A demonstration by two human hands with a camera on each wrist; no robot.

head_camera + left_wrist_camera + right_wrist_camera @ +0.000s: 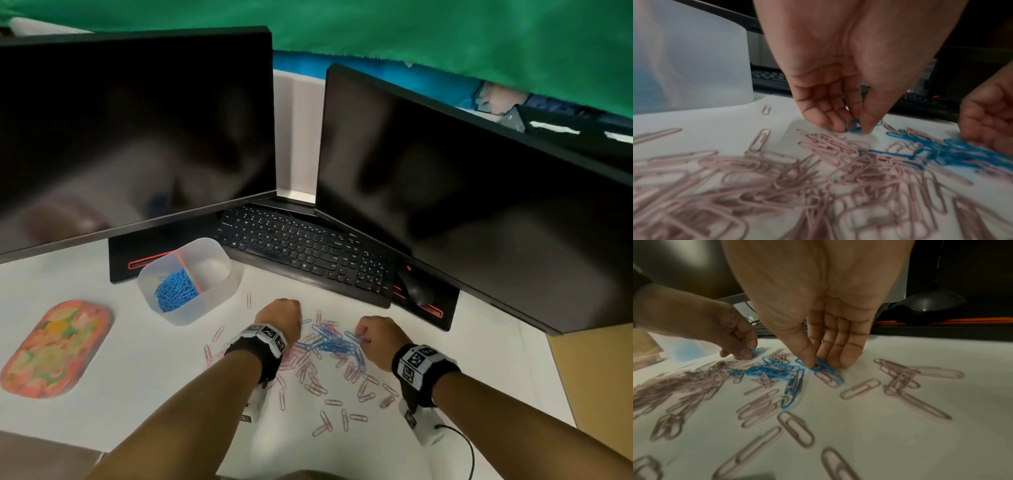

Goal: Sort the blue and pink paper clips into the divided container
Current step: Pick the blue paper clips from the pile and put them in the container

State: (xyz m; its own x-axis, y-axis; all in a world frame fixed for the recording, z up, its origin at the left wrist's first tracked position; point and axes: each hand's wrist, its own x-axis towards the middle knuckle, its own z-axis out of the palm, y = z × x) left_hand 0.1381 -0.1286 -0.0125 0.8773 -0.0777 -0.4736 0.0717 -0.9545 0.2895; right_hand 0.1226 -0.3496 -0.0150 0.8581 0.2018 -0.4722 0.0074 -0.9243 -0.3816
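Note:
A translucent divided container point(219, 294) stands on the white table, left of my hands. Its left compartment holds a heap of blue paper clips point(176, 289). Between my hands lies a mixed pile of blue clips point(334, 344) and pink clips point(308, 368), with more pink ones scattered toward me. At the pile's far left edge my left hand point(856, 128) pinches one blue clip point(852, 125) between thumb and fingertips, right at the table surface. On the pile's right side my right hand point(818, 365) pinches another blue clip point(826, 368) with thumb and forefinger.
Two dark monitors point(137, 137) stand behind, and a black keyboard point(305, 253) and mouse point(416, 287) lie beyond the pile. A colourful oval tray point(56, 347) sits at the left. The table's right edge point(555, 373) runs close to my right forearm.

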